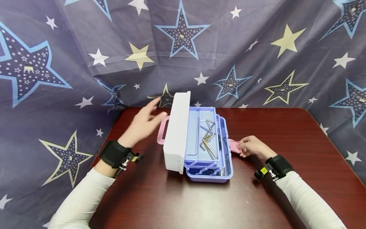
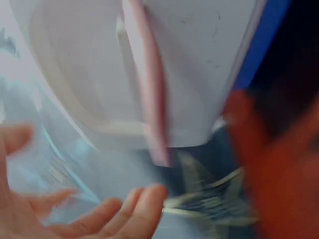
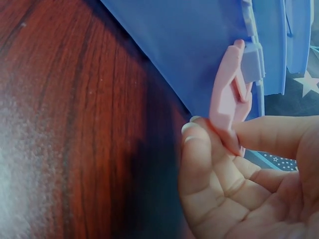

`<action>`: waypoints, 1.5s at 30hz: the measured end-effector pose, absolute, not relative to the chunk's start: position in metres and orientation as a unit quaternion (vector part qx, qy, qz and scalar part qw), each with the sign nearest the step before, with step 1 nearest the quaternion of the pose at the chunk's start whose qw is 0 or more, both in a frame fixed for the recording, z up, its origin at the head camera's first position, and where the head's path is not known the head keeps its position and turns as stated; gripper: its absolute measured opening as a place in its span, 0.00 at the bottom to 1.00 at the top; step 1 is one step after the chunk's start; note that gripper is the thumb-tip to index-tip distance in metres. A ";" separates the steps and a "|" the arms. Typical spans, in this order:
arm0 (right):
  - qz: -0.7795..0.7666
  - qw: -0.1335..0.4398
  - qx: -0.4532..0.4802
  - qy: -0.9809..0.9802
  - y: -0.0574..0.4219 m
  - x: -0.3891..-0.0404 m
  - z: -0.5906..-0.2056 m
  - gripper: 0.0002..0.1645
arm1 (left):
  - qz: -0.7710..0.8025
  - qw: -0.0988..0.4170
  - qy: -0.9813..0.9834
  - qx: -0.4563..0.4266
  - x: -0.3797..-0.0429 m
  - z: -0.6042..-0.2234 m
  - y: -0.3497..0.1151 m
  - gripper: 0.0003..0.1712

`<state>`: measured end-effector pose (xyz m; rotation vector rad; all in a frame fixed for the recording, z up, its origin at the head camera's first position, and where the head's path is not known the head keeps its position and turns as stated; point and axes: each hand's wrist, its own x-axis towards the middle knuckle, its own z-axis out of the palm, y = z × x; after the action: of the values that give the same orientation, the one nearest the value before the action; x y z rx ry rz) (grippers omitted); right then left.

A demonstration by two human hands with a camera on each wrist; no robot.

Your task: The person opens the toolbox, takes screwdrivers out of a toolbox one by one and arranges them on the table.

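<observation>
A blue toolbox (image 1: 210,179) stands on the table with its white lid (image 1: 176,133) swung up to the left. Its upper tray (image 1: 192,127) holds several hex keys (image 1: 210,148), some silver and some brass-coloured. My right hand (image 1: 254,147) pinches the pink latch (image 3: 227,99) on the box's right side between thumb and fingers. Beside the lid, my left hand (image 1: 144,122) is spread, its thumb near the pink handle (image 1: 161,130). In the left wrist view that handle crosses the white lid, with the blurred fingers (image 2: 134,214) apart from it.
The toolbox sits on a dark red wooden table (image 1: 271,197). A grey curtain with stars (image 1: 183,35) hangs behind and to the sides. Folding blue hinge arms (image 1: 207,168) link the tray to the lower compartment, where metal pieces (image 1: 223,171) show.
</observation>
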<state>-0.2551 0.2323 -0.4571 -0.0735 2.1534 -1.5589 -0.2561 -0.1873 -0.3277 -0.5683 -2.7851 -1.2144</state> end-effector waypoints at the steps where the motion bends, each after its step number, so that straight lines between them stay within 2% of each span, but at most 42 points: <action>1: -0.569 0.237 -0.025 0.787 0.233 -0.255 -0.457 0.11 | -0.338 0.049 -0.913 -0.224 -0.251 -0.322 -0.176 0.37; 3: -0.568 0.232 -0.026 0.789 0.233 -0.254 -0.458 0.11 | -0.252 0.062 -0.919 -0.297 -0.243 -0.311 -0.154 0.35; 4: -0.569 0.229 -0.025 0.789 0.233 -0.254 -0.458 0.11 | -0.224 0.049 -0.919 -0.320 -0.239 -0.306 -0.145 0.33; 9: -0.579 0.229 -0.027 0.782 0.231 -0.253 -0.459 0.10 | -0.160 -0.009 -0.931 -0.327 -0.232 -0.292 -0.126 0.28; 16: -0.582 0.234 -0.026 0.778 0.229 -0.254 -0.458 0.11 | -0.190 -0.022 -0.932 -0.307 -0.231 -0.295 -0.149 0.30; 23: -0.579 0.228 -0.029 0.782 0.233 -0.254 -0.459 0.09 | -0.244 -0.017 -0.921 -0.302 -0.232 -0.305 -0.190 0.28; 31: -0.586 0.230 -0.030 0.776 0.235 -0.252 -0.461 0.05 | -0.372 -0.042 -0.909 -0.184 -0.236 -0.326 -0.223 0.25; 39: -0.588 0.231 -0.031 0.774 0.232 -0.251 -0.459 0.05 | -0.461 -0.087 -0.878 -0.096 -0.241 -0.357 -0.242 0.34; 45: -0.587 0.232 -0.032 0.775 0.229 -0.251 -0.461 0.06 | -0.549 -0.120 -0.824 -0.072 -0.243 -0.386 -0.259 0.28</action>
<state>-0.2510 0.2294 -0.4607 -0.0871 2.1306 -1.6123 -0.2429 -0.2589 -0.3855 -0.2444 -2.8066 -1.8710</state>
